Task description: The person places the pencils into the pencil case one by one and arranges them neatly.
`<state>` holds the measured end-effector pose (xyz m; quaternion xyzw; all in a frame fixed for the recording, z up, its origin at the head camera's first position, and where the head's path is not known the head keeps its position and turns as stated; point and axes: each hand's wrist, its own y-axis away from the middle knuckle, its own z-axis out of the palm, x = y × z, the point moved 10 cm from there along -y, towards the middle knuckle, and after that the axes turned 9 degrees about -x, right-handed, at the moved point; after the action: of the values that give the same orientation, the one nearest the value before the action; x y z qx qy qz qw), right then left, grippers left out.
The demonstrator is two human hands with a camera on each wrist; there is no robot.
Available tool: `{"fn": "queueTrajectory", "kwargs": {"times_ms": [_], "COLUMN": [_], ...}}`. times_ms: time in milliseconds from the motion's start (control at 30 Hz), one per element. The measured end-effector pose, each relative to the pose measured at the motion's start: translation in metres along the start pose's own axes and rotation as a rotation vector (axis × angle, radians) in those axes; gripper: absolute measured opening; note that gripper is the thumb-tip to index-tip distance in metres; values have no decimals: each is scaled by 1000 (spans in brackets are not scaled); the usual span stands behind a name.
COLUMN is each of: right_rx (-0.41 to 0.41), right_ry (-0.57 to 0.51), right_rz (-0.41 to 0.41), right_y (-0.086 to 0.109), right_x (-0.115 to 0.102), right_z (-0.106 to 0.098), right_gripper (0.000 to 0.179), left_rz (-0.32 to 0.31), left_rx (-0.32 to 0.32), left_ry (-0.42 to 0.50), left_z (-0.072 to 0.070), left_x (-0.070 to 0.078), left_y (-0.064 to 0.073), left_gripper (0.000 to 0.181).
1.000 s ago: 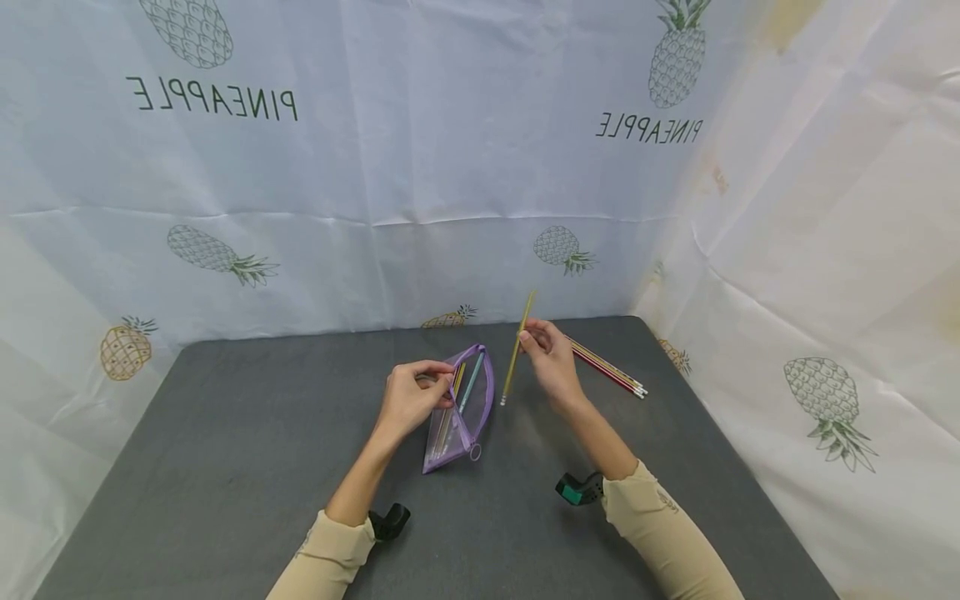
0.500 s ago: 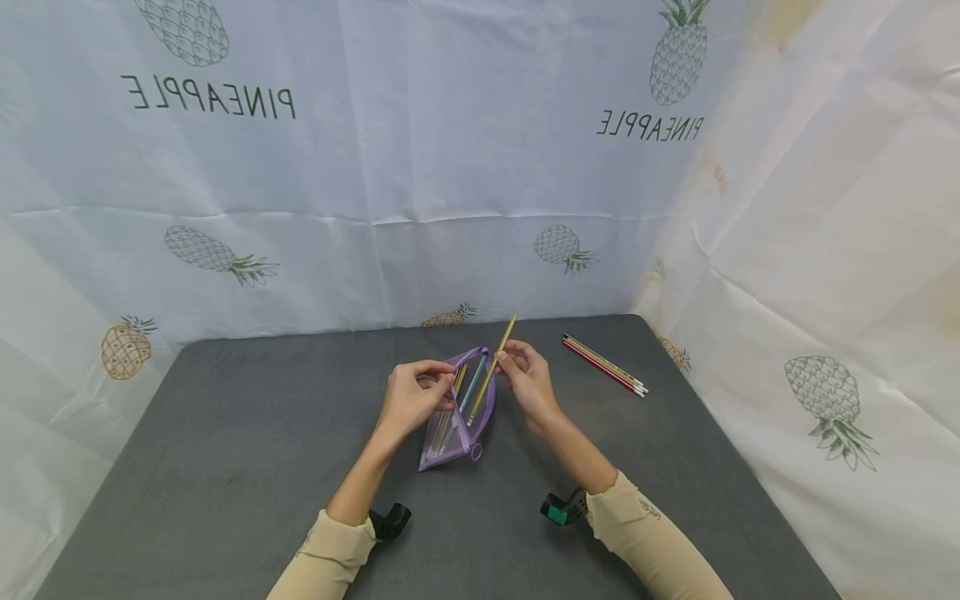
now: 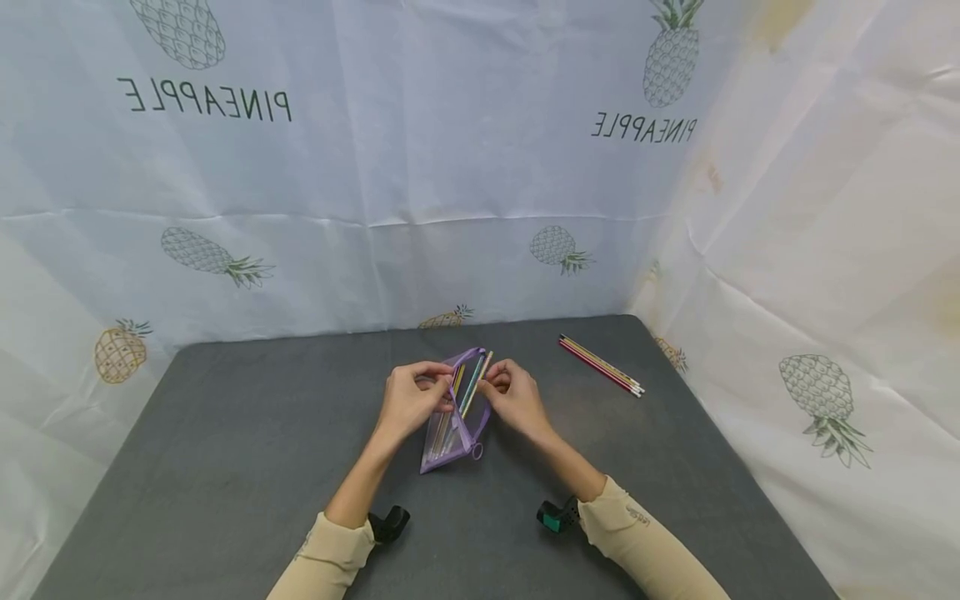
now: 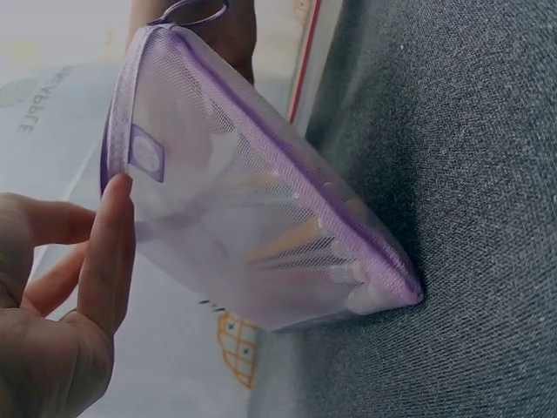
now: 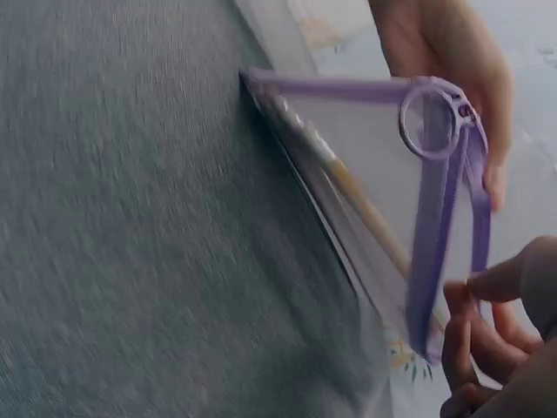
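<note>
A purple mesh pencil case (image 3: pixel 437 457) stands tilted on the dark table, unzipped, with several pencils inside. My left hand (image 3: pixel 408 402) pinches one side of its mouth; in the left wrist view, its fingertips (image 4: pixel 117 196) are at the zip edge beside a small label. A yellow pencil (image 3: pixel 470 398) slants into the opening, its upper end poking above the rim. My right hand (image 3: pixel 516 402) pinches this pencil at the mouth's right side, fingertips partly hiding it. A round zip-pull ring (image 5: pixel 426 118) hangs at the near corner.
Several pencils (image 3: pixel 602 366), red and yellow with white ends, lie together at the back right of the table (image 3: pixel 247 467). Behind and at the sides hangs a white pineapple-print cloth (image 3: pixel 450 158). Each wrist wears a black camera.
My right hand has brought the yellow pencil left and down, from beside the pencil case into its mouth. The left hand keeps its grip on the edge.
</note>
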<state>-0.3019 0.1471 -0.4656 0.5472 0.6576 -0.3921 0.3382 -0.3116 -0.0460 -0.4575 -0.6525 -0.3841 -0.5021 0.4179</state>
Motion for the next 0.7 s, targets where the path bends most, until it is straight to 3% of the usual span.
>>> {"fn": "queueTrajectory", "kwargs": {"times_ms": [133, 367, 533, 700], "right_rx": [51, 176, 145, 87], "right_ry": [39, 42, 95, 81], "right_rz": [-50, 56, 84, 62], "right_y": [-6, -16, -17, -21], "right_x": [3, 39, 53, 49], "right_z": [-15, -47, -51, -43], "right_gripper": [10, 17, 14, 12], "left_rz": [11, 19, 16, 15], "left_rx": [0, -4, -3, 0], "left_ry": [0, 10, 3, -3], "left_z": [0, 0, 0, -1], "left_x": [1, 2, 2, 2], "left_y": [2, 2, 2, 1], "left_gripper": [18, 18, 20, 19]}}
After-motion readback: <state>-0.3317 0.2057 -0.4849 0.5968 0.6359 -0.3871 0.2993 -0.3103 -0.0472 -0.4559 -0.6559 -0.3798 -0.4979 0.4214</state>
